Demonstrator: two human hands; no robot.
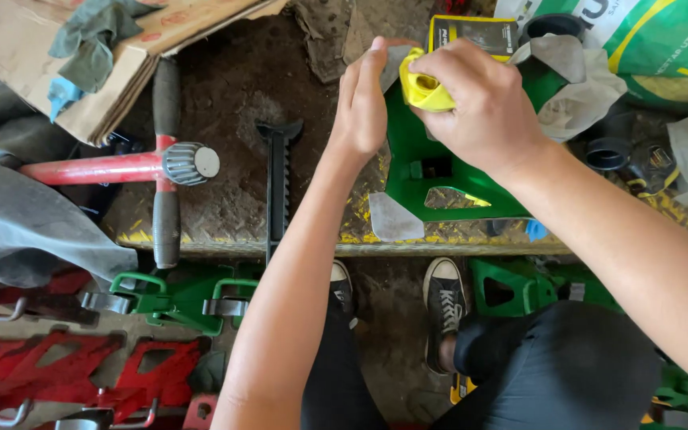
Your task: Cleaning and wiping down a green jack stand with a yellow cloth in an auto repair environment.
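Observation:
A green metal jack stand [439,179] stands on a dirty checker-plate ledge [240,231]. My right hand [487,103] is closed around a yellow cloth [424,87] and presses it onto the top of the stand. My left hand [362,99] rests flat against the stand's left side, fingers straight and together. A grey paper sheet [396,219] lies under the stand's base.
A black toothed bar [277,183] lies left of the stand, beside a red jack handle [105,169] with black grips. Cardboard [49,56] sits at the back left, a green sack [670,48] back right. More green [177,295] and red stands [81,374] lie on the floor by my shoes.

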